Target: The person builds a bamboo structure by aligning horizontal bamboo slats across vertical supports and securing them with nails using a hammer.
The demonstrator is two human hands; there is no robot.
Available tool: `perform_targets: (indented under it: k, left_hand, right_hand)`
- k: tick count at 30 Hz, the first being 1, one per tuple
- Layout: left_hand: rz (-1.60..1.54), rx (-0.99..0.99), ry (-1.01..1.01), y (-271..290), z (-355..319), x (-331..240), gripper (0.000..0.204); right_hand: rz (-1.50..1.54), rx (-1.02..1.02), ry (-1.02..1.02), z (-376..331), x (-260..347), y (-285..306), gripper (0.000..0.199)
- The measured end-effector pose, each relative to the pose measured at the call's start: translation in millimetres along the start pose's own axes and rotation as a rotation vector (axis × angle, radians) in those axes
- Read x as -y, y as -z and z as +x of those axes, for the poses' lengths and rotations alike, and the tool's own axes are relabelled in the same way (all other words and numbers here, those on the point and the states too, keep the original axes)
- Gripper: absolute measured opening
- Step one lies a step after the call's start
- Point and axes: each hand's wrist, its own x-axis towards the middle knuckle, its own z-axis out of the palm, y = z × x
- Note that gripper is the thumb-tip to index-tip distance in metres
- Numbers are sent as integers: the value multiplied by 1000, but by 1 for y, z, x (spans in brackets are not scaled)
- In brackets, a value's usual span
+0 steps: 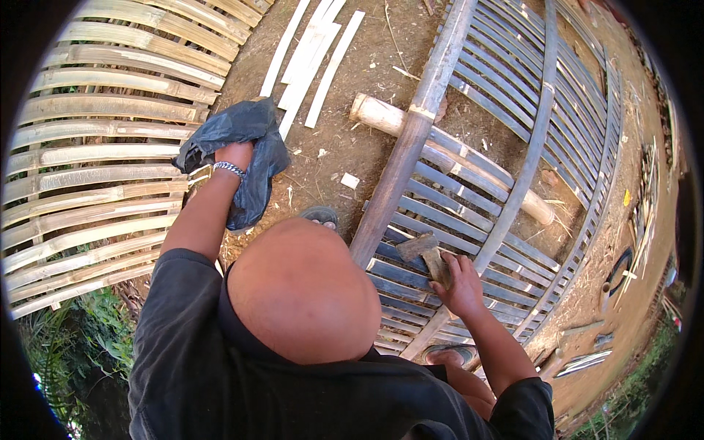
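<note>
My left hand, with a chain bracelet at its wrist, reaches into a crumpled black plastic bag. The bag covers its fingers, so I cannot see whether they grip anything. On the right, my right hand is closed around the short wooden handle of what looks like a hatchet. Its dull, wide head lies over the dark slats of a bamboo slat panel. Part of the handle is hidden under my fingers.
A pale bamboo slat platform spans the left side. Several white strips lie on the dirt ahead. A thick bamboo pole crosses beneath the dark panel. Thin sticks lie at far right; greenery grows at lower left.
</note>
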Motion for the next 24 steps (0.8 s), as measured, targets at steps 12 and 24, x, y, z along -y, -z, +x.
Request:
perform_targets:
  k: [12,24]
  left_hand:
    - [-134,-342,-168,19,-9,27,37]
    - [-1188,-284,355,97,-136,-42,23]
  right_hand:
    - [37,44,-11,4,4,3,70]
    - [-91,16,-52,-11,5,-9,78]
